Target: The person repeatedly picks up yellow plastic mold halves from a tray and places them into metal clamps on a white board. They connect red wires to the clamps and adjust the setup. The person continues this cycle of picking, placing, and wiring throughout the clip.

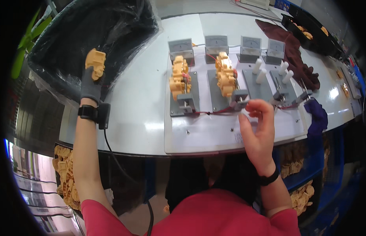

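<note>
At the far left, my left hand (pixel 91 84), in a dark grey glove, grips a yellow-orange moulded plastic part (pixel 95 61) above a black-lined bin (pixel 124 23). My right hand (pixel 259 128) is bare. Its fingers are curved with the thumb held apart, and nothing shows between them. Just beyond its fingertips is the clamp (pixel 238 98) of the second test fixture. A similar yellow part (pixel 226 74) sits on that fixture, and another yellow part (pixel 179 78) sits on the fixture to its left. Two more fixtures on the right show bare white pegs (pixel 261 76).
Analog meters (pixel 216 45) stand behind the fixtures, with red wires along the front. A dark red cloth (pixel 287 43) and a purple cloth (pixel 316 116) lie at the right. Beyond them is a black tray (pixel 316 33). Boxes of yellow parts (pixel 65 173) stand below the table.
</note>
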Demonstrator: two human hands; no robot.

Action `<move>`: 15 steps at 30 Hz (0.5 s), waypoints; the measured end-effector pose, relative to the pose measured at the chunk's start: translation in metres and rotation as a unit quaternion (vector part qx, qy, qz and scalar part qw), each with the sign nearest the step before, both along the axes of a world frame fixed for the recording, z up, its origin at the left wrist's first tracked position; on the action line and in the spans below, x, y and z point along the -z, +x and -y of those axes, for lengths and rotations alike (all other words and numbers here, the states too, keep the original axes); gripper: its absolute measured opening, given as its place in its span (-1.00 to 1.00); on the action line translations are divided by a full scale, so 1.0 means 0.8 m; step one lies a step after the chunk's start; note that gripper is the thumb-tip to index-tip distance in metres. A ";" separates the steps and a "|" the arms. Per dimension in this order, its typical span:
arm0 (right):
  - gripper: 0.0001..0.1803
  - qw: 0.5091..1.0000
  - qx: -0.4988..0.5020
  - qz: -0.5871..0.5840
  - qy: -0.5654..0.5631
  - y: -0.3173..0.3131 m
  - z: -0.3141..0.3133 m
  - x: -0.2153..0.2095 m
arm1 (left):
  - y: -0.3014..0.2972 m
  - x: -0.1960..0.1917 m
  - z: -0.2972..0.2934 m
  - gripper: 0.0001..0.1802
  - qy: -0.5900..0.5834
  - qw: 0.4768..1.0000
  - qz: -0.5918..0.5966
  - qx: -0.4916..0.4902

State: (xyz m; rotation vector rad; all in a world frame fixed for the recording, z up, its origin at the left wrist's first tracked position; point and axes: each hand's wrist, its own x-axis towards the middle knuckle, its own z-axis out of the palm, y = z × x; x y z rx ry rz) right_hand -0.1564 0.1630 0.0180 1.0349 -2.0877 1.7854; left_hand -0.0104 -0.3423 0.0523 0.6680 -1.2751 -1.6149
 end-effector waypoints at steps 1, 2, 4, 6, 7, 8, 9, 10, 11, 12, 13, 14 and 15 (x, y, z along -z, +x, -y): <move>-0.67 1.000 -0.007 0.025 -0.017 -0.003 -0.002 0.002 | 0.004 -0.014 -0.018 -0.49 0.060 0.995 -0.068 0.043; -0.68 0.999 -0.018 0.047 0.001 -0.004 -0.005 -0.003 | 0.014 -0.030 -0.031 -0.47 0.090 0.986 -0.085 0.109; -0.70 0.993 -0.045 0.080 0.069 0.002 -0.020 -0.019 | 0.033 -0.049 -0.057 -0.43 0.140 0.963 -0.126 0.191; -0.71 0.985 -0.079 0.012 0.151 0.001 -0.031 -0.017 | 0.039 -0.055 -0.102 -0.42 0.170 0.956 -0.123 0.206; -0.72 0.977 -0.094 -0.021 0.192 0.002 -0.037 -0.019 | 0.040 -0.057 -0.125 -0.41 0.186 0.951 -0.120 0.215; -0.80 0.978 -0.091 -0.024 0.188 0.007 -0.036 -0.025 | 0.041 -0.057 -0.140 -0.41 0.179 0.948 -0.117 0.234; -0.83 0.975 -0.092 -0.042 0.197 0.006 -0.036 -0.023 | 0.042 -0.057 -0.157 -0.40 0.184 0.946 -0.110 0.244; -0.86 0.973 -0.093 -0.061 0.203 0.002 -0.036 -0.020 | 0.042 -0.060 -0.175 -0.39 0.186 0.943 -0.104 0.255; -0.89 0.970 -0.096 -0.081 0.209 0.000 -0.033 -0.017 | 0.045 -0.061 -0.189 -0.37 0.186 0.941 -0.099 0.264; -0.91 0.974 -0.093 -0.080 0.189 -0.001 -0.029 -0.017 | 0.049 -0.058 -0.199 -0.35 0.187 0.938 -0.098 0.276; -0.91 0.974 -0.094 -0.074 0.190 -0.001 -0.030 -0.018 | 0.049 -0.059 -0.212 -0.36 0.190 0.933 -0.096 0.290; -0.91 0.974 -0.098 -0.067 0.191 -0.002 -0.029 -0.019 | 0.051 -0.061 -0.227 -0.36 0.192 0.930 -0.094 0.300; -0.90 0.974 -0.103 -0.061 0.192 -0.002 -0.028 -0.020 | 0.052 -0.064 -0.243 -0.37 0.194 0.926 -0.092 0.310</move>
